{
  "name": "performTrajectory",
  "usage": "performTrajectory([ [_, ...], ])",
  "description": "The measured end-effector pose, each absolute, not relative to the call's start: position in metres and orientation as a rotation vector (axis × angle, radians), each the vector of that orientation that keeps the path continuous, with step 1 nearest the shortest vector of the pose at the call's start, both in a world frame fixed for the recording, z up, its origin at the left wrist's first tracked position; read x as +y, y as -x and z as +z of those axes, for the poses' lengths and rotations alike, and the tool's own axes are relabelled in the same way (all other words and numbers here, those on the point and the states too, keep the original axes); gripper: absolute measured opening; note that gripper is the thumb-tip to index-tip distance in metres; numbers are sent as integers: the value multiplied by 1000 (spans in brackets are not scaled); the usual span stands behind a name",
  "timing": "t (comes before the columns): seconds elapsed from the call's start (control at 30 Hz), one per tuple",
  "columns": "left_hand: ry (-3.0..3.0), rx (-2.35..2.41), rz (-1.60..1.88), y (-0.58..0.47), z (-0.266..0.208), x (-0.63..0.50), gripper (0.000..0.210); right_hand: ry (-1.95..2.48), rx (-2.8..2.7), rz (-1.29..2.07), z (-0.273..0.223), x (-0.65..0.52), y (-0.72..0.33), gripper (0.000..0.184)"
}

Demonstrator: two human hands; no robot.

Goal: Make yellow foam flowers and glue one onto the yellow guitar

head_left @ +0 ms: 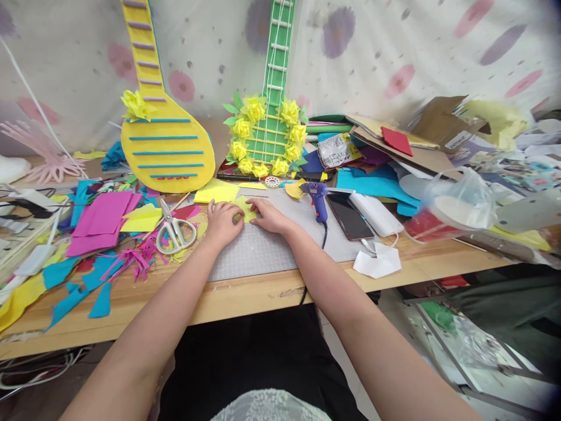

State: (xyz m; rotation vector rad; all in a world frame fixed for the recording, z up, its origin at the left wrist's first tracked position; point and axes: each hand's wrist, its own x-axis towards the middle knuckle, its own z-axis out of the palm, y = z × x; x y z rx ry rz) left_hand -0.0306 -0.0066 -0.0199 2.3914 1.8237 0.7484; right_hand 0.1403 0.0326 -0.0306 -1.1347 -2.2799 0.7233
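Observation:
A small piece of yellow crepe paper point(246, 210) is held between both hands just above the grey cutting mat point(267, 254). My left hand point(222, 221) has its fingers curled and closed on the paper's left side. On the other side, my right hand point(268, 216) pinches the paper's right edge, its thumb and fingers drawn together. Behind my left hand lies a stack of yellow paper point(216, 190). White-handled scissors point(175, 232) rest left of the mat, and a purple glue gun point(316, 199) stands right of my right hand.
A yellow paper lute point(166, 155) and a green paper instrument with yellow flowers point(268, 137) lean at the back. Magenta paper point(101, 219) and scraps spread leftward. To the right are a phone point(349, 216), a white power bank point(376, 214) and a bagged tub point(451, 213).

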Motion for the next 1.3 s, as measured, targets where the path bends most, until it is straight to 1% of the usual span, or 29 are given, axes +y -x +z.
performTrajectory([
  [0.17,-2396,1816,756,31,-22,-6,14,1122,-2405,669,-30,33,-141,54],
  [0.37,-2416,1806,754,32,-23,-6,15,1166,-2505,637,-27,35,-138,59],
  [0.57,-2427,1771,778,32,-19,-7,16,1143,-2388,685,-28,33,-140,62],
  [0.6,-2415,1763,794,32,-19,-7,17,1127,-2321,712,-30,32,-141,61],
  [0.73,-2365,1747,884,37,-19,-6,25,1083,-1932,896,-35,33,-148,46],
  [0.8,-2390,1727,885,42,-19,-5,34,1090,-1821,955,-36,32,-149,44],
  [0.87,-2430,1717,843,47,-20,-4,40,1105,-1828,954,-36,30,-149,44],
  [0.97,-2461,1750,768,51,-20,-3,38,1093,-1985,816,-33,22,-146,46],
  [1.1,-2526,1768,742,49,-19,-4,26,1016,-2250,459,-27,10,-142,55],
  [1.2,-2558,1778,742,43,-18,-7,23,1030,-2318,324,-23,8,-139,49],
  [1.3,-2549,1746,780,39,-17,-9,26,1120,-2300,286,-23,11,-139,49],
])
